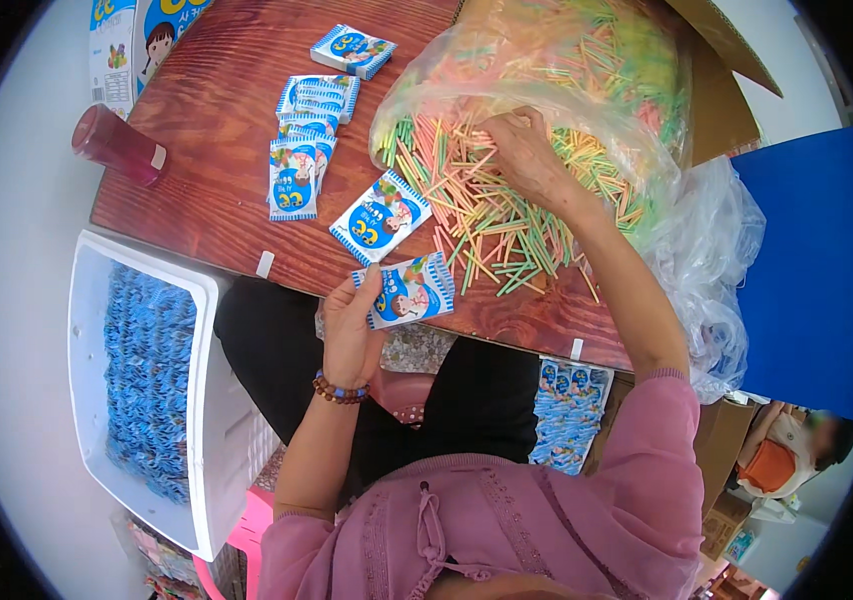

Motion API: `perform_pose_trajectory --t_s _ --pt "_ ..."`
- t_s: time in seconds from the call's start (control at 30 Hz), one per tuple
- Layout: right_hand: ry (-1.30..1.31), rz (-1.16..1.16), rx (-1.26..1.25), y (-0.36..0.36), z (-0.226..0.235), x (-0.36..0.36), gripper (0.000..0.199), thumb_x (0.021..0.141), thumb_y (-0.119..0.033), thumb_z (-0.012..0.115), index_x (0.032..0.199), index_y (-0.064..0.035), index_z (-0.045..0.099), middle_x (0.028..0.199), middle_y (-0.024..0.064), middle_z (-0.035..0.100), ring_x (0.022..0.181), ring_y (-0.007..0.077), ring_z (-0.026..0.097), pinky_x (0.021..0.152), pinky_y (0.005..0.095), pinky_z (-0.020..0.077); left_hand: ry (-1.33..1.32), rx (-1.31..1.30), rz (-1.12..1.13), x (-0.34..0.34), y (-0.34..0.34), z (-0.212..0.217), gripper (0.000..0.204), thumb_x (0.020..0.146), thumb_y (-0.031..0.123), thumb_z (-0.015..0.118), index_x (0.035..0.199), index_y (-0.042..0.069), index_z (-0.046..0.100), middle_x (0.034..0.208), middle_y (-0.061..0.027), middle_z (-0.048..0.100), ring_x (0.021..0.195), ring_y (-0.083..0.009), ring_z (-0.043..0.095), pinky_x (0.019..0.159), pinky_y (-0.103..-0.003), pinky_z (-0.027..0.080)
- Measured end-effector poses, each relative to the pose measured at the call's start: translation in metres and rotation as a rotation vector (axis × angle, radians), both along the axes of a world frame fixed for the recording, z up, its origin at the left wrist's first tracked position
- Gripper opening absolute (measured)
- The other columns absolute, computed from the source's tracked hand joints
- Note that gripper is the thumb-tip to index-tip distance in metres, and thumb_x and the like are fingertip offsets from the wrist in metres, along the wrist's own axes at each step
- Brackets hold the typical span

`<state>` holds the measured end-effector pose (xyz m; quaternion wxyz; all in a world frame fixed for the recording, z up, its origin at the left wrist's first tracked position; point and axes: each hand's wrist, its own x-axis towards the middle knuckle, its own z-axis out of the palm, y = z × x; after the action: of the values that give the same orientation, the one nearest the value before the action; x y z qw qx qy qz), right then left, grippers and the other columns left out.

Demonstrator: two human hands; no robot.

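**Sorting coloured sticks and packets at a wooden table**

Reaching into the heap, the right hand (525, 150) rests on a pile of thin coloured sticks (487, 215) in pink, green, yellow and orange, which spills from a clear plastic bag (547, 60) across the right half of the reddish-brown wooden table (207, 130). Its fingers curl down into the sticks near the mouth of the bag; whether they pinch any cannot be told. The left hand (349, 335) sits at the near edge of the table, thumb and fingers closed on the lower left corner of a small blue-and-white printed packet (409, 290), which lies flat at that edge just beside the sticks. A second packet of the same kind (381, 217) lies just beyond it, tilted. Further packets (302, 150) form an overlapping row toward the far edge. A dark red bottle with a white band (117, 145) lies on its side at the left edge of the table. Beside the table's near left corner stands a white foam box (212, 400), filled with blue packets (147, 370). A brown cardboard carton (732, 100) holds the bag at the far right corner.
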<state>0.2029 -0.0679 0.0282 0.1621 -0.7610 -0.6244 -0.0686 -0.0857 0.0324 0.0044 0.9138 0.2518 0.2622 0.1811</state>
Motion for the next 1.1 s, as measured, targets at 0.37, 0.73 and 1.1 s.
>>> perform_pose_trajectory --t_s 0.37,0.73,1.1 --pt "0.148 -0.219 0.061 -0.025 -0.009 0.004 0.021 0.090 -0.009 0.052 0.111 -0.0050 0.054 0.098 0.0098 0.063 0.096 0.0233 0.056 0.096 0.0392 0.0329 -0.012 0.058 -0.018 0.000 -0.001 -0.010 0.018 0.096 0.016 0.055 0.100 0.000 0.064 0.098 -0.0077 0.068 0.086 -0.0134 0.067 0.077 -0.029 0.054" --pt "1.041 -0.337 0.460 -0.068 -0.040 -0.056 0.014 0.097 -0.013 0.050 0.110 -0.0063 0.051 0.093 -0.0002 0.059 0.081 0.0072 0.052 0.070 0.0222 0.0421 -0.057 0.054 -0.016 0.000 0.003 -0.008 0.022 0.095 0.016 0.055 0.105 -0.002 0.062 0.107 -0.0116 0.066 0.094 -0.0180 0.066 0.084 -0.034 0.054" --pt "0.926 -0.259 0.531 -0.071 -0.045 -0.050 0.018 0.097 -0.015 0.051 0.112 -0.0051 0.053 0.092 0.0041 0.062 0.088 0.0124 0.055 0.077 0.0282 0.0440 -0.042 0.062 -0.028 0.004 -0.003 0.003 0.021 0.095 0.016 0.055 0.106 -0.002 0.062 0.107 -0.0104 0.066 0.097 -0.0171 0.065 0.084 -0.033 0.055"
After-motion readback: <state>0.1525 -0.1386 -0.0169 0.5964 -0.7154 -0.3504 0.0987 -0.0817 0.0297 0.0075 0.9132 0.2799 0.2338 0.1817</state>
